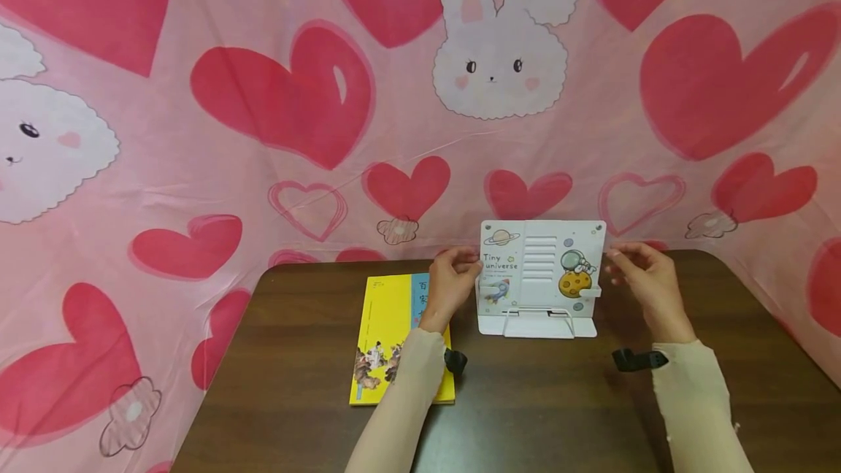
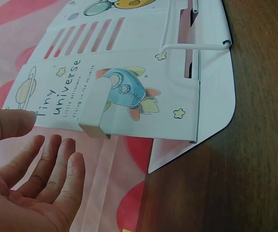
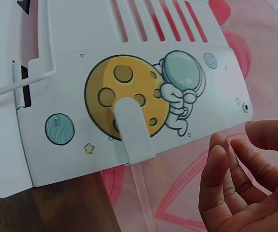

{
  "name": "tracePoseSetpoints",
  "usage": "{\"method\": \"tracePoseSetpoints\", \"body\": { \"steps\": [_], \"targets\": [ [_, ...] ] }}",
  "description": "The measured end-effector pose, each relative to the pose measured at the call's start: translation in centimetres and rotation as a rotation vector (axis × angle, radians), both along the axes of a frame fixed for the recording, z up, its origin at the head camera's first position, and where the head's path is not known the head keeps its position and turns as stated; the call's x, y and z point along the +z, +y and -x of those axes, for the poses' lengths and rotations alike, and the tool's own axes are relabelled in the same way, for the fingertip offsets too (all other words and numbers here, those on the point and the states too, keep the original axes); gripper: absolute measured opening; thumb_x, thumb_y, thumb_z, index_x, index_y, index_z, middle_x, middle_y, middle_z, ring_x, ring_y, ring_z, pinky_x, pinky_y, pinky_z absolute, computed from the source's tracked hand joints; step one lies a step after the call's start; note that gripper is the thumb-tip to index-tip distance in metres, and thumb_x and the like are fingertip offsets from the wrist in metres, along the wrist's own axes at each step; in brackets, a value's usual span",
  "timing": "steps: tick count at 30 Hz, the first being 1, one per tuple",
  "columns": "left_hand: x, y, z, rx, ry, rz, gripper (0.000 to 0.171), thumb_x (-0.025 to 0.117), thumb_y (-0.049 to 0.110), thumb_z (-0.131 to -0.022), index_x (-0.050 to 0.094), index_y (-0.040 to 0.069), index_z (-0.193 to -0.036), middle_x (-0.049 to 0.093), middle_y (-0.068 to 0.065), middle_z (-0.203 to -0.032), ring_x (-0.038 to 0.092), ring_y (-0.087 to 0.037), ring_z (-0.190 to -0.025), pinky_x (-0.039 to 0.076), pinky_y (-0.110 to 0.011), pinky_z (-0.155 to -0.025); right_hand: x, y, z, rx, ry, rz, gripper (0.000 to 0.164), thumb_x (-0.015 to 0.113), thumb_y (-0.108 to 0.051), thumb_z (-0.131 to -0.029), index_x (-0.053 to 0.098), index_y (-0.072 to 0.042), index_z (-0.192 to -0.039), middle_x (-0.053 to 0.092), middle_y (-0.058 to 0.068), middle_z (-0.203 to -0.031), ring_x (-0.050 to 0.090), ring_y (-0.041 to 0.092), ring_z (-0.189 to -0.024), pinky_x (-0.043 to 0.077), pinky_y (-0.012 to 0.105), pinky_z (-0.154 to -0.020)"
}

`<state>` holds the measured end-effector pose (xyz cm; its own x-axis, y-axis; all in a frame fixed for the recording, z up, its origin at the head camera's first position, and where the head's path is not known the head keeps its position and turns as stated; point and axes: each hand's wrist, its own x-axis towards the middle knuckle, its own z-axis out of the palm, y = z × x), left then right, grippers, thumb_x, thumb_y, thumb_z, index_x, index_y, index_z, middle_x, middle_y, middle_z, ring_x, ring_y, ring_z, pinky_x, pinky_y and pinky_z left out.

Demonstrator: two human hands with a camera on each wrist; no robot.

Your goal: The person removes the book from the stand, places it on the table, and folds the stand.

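A white metal book stand stands upright on the table, printed "Tiny universe" with a planet, a rocket and an astronaut on a yellow moon. Slots run through its middle, and a wire support folds out over its base. My left hand is at the stand's left edge, thumb tip right by the lettering, the other fingers loosely spread below it in the left wrist view. On the opposite side, my right hand has its relaxed fingers just off the right edge. A white page clip sits on each side.
A yellow book with a blue strip lies on the dark wooden table, partly under my left forearm. Behind the table hangs a pink cloth with hearts and rabbits. Black straps are on both wrists.
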<state>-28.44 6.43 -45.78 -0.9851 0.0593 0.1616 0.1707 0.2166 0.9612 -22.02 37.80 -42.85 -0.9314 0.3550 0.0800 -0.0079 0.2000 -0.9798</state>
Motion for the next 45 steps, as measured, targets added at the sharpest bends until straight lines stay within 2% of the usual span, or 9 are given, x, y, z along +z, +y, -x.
{"method": "tracePoseSetpoints", "body": {
  "steps": [7,14,18,22,25,29,33,39,45],
  "targets": [
    [-0.1,0.4,0.1,-0.024,-0.022,0.030,0.026,0.075,0.015,-0.095,0.075,0.010,-0.120,0.078,-0.009,-0.112,0.078,-0.021,-0.097,0.064,-0.034,-0.088,-0.7,-0.1,0.5,0.001,-0.027,-0.093,0.007,0.064,-0.021,-0.104,0.068,-0.019,-0.109,0.067,-0.024,-0.083,0.066,0.000,-0.072,0.057,0.017,-0.067],
    [-0.5,0.5,0.0,-0.034,-0.029,0.078,0.019,0.075,0.013,-0.096,0.076,0.006,-0.113,0.077,-0.010,-0.105,0.074,-0.016,-0.086,0.064,-0.031,-0.080,-1.7,-0.2,1.0,0.064,-0.044,-0.161,0.029,0.062,-0.017,-0.105,0.059,0.006,-0.123,0.064,-0.024,-0.082,0.064,-0.001,-0.073,0.058,0.018,-0.067],
    [-0.5,0.6,0.0,-0.035,-0.029,0.090,0.017,0.074,0.013,-0.096,0.076,0.006,-0.111,0.077,-0.009,-0.104,0.073,-0.016,-0.085,0.064,-0.030,-0.079,-2.0,-0.3,1.1,0.060,-0.034,-0.198,0.031,0.061,-0.013,-0.104,0.057,0.011,-0.123,0.062,-0.024,-0.080,0.063,-0.003,-0.073,0.058,0.016,-0.067],
    [-0.4,0.5,0.0,-0.047,-0.017,0.096,0.018,0.075,0.013,-0.096,0.076,0.005,-0.112,0.077,-0.010,-0.104,0.073,-0.017,-0.085,0.064,-0.031,-0.081,-2.0,-0.7,1.1,0.019,-0.026,-0.218,0.030,0.062,-0.012,-0.104,0.058,0.011,-0.123,0.060,-0.024,-0.079,0.063,-0.004,-0.071,0.058,0.015,-0.067],
    [-0.3,0.3,-0.1,-0.068,-0.019,0.100,0.019,0.075,0.014,-0.095,0.076,0.004,-0.112,0.077,-0.011,-0.105,0.072,-0.018,-0.084,0.064,-0.032,-0.081,-2.0,-1.1,1.1,-0.048,-0.027,-0.285,0.030,0.064,-0.015,-0.103,0.063,0.008,-0.124,0.061,-0.022,-0.079,0.061,-0.005,-0.069,0.058,0.015,-0.064],
    [-0.3,0.0,-0.3,-0.115,-0.051,0.116,0.018,0.075,0.014,-0.096,0.076,0.007,-0.112,0.076,-0.008,-0.106,0.071,-0.017,-0.085,0.064,-0.033,-0.082,-2.2,-1.8,1.2,-0.151,-0.007,-0.387,0.029,0.066,-0.017,-0.102,0.069,0.003,-0.122,0.071,0.000,-0.089,0.058,-0.007,-0.066,0.054,0.012,-0.059],
    [-0.2,-0.4,-0.7,-0.171,-0.068,0.120,0.016,0.075,0.013,-0.095,0.076,0.006,-0.110,0.076,-0.009,-0.102,0.072,-0.016,-0.083,0.063,-0.030,-0.079,-2.5,-2.3,1.2,-0.196,0.012,-0.425,0.026,0.067,-0.015,-0.101,0.071,0.003,-0.120,0.072,0.022,-0.106,0.055,-0.011,-0.064,0.050,0.009,-0.057],
    [0.0,-1.0,-1.1,-0.257,-0.106,0.123,0.012,0.077,0.013,-0.093,0.076,0.007,-0.103,0.077,-0.008,-0.101,0.071,-0.015,-0.080,0.062,-0.029,-0.077,-2.7,-2.7,1.0,-0.226,0.008,-0.457,0.027,0.064,-0.015,-0.102,0.071,0.002,-0.123,0.072,0.024,-0.110,0.051,-0.010,-0.071,0.046,0.007,-0.059],
    [0.9,-1.5,-1.4,-0.348,-0.137,0.167,0.012,0.079,0.014,-0.091,0.076,0.009,-0.101,0.077,-0.006,-0.101,0.069,-0.017,-0.080,0.062,-0.028,-0.076,-2.8,-3.5,1.2,-0.268,0.103,-0.542,0.026,0.067,-0.012,-0.098,0.074,0.001,-0.120,0.076,0.023,-0.103,0.051,-0.005,-0.076,0.038,0.004,-0.065]
  ]
}}
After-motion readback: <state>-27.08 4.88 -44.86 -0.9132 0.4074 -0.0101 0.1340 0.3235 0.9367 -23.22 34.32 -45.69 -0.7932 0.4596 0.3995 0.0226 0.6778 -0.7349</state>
